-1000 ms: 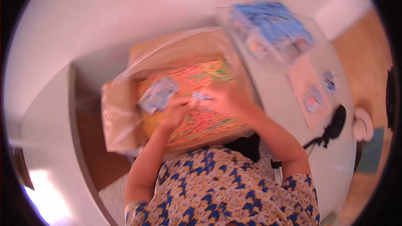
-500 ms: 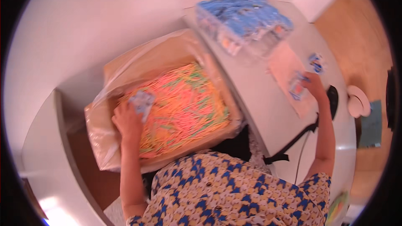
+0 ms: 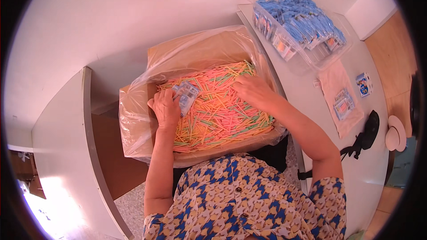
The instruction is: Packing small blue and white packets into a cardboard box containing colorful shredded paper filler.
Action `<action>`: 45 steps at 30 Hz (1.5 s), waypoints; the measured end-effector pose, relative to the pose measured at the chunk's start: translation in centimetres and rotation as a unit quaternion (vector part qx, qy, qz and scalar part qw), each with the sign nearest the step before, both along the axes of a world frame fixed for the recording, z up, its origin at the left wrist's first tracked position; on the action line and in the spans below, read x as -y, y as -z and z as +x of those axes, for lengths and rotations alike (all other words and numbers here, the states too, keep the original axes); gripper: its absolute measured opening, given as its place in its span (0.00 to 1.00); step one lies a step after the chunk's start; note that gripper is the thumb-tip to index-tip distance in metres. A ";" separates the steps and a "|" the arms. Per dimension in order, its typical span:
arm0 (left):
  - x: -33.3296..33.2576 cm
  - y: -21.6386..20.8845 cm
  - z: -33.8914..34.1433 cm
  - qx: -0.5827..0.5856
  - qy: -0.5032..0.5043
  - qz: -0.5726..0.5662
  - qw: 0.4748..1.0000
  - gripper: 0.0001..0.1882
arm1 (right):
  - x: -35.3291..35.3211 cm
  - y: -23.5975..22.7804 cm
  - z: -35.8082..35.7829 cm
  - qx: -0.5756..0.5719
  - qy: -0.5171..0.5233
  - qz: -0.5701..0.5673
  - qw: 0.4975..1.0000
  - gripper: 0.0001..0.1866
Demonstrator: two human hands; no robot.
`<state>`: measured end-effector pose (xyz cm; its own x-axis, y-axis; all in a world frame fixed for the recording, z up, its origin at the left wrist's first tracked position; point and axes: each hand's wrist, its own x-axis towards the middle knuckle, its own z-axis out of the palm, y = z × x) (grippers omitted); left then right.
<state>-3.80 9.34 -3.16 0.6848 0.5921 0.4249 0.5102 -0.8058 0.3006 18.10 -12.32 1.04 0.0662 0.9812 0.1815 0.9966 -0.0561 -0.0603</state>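
Note:
My left hand is closed on a small clear plastic packet with blue print, held over the left part of the box. Beneath it lies a heap of thin pastel sticks in pink, yellow, orange and green. My right hand is at the far right of that heap, its bent fingers together and touching the sticks; what they hold, if anything, is hidden. The cardboard box has a clear plastic liner folded over its walls.
Right of the box, a table carries a clear bin full of blue-topped packets. A pink cloth bears some packets, beside a small blue-and-white pack. A black strapped object lies nearer me.
My right hand has moved left from the packets on the pink cloth to the sticks in the box. My left hand still holds its packet. The whole view has shifted.

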 end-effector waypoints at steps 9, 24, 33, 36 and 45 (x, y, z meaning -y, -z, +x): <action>-0.2 -0.8 0.9 0.164 0.017 -0.086 0.983 0.10 | -7.5 2.0 -0.7 0.216 -0.022 -0.063 0.974 0.02; -0.4 -0.6 1.2 0.260 0.033 -0.238 0.935 0.08 | -7.0 -1.5 -0.5 -0.058 0.047 0.022 0.997 0.06; 0.0 -1.2 1.3 0.274 0.048 -0.308 0.910 0.06 | -8.4 1.0 -2.0 -0.796 0.287 -0.056 0.530 0.12; 0.0 -1.1 1.4 0.285 0.050 -0.333 0.897 0.06 | -9.8 2.5 -1.8 -0.820 0.270 0.017 0.504 0.11; 0.0 -1.4 1.6 0.288 0.046 -0.360 0.886 0.05 | -12.9 5.1 -0.4 -0.895 0.241 0.047 0.373 0.06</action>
<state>-2.24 9.31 -1.73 0.5355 0.8052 0.2548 0.0473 -0.3298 0.9429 17.73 0.61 -4.07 0.3286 0.7716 -0.5447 -0.7687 -0.1167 -0.6289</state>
